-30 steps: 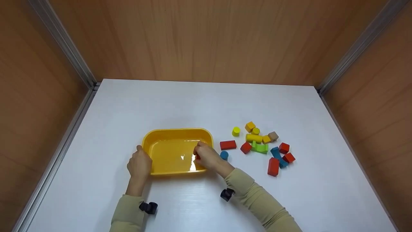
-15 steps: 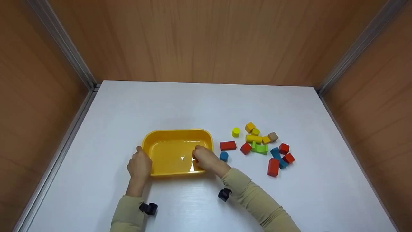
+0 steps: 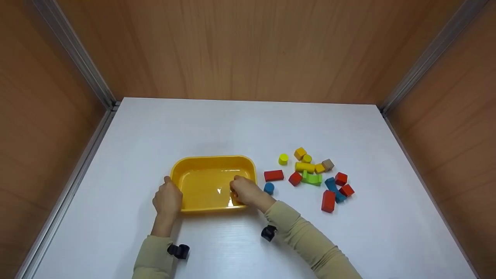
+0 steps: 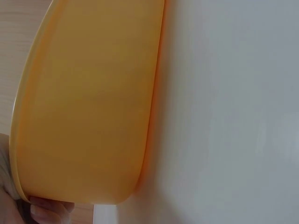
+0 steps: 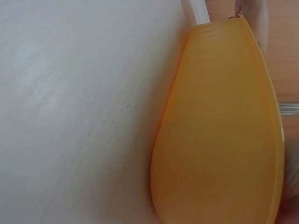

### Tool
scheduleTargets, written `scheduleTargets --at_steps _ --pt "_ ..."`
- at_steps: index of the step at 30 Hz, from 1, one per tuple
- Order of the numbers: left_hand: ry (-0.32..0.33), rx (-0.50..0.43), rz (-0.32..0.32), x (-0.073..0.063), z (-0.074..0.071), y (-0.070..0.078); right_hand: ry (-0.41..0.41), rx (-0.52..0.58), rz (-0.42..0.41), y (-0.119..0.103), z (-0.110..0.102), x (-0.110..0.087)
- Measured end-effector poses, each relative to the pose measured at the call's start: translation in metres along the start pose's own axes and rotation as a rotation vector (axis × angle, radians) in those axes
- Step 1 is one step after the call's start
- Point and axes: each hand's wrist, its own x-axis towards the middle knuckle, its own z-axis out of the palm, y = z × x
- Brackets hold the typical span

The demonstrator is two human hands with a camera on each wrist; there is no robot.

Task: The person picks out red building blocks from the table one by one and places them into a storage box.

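Observation:
A yellow plastic tray (image 3: 205, 186) stands on the white table. My left hand (image 3: 169, 197) grips its left end at the rim; in the left wrist view, fingertips (image 4: 46, 212) curl under the rim beside the tray's outer wall (image 4: 88, 102). My right hand (image 3: 248, 191) reaches over the right end, its curled fingers low inside, close over the tray floor. The red block in these fingers is hidden behind the hand. In the right wrist view the tray's outer wall (image 5: 215, 126) fills the middle, and only a blurred part of the right hand (image 5: 292, 186) shows at the edge.
Right of the tray lie a red rectangular block (image 3: 274, 175) and a blue cylinder (image 3: 269, 188). Farther right are several blocks, among them a yellow cylinder (image 3: 305, 167), a green arch (image 3: 311, 178), a blue curved piece (image 3: 334, 190) and a red block (image 3: 328, 201). Wooden walls (image 3: 248, 50) enclose the table.
My right hand has shifted slightly left and lower inside the tray. The red block that showed at its fingers is now out of sight. The left hand stays on the rim.

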Motion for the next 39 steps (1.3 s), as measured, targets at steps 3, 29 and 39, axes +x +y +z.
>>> scheduleTargets --at_steps 3,29,39 --pt "0.004 -0.002 0.007 0.000 0.000 0.000 -0.018 0.018 0.024 0.000 -0.001 0.000" --pt "0.008 -0.005 0.018 -0.002 0.000 -0.001 0.245 0.237 0.192 -0.005 -0.024 -0.050" --pt "-0.009 -0.008 0.010 -0.001 -0.001 0.000 0.334 0.260 0.300 0.013 -0.026 -0.082"
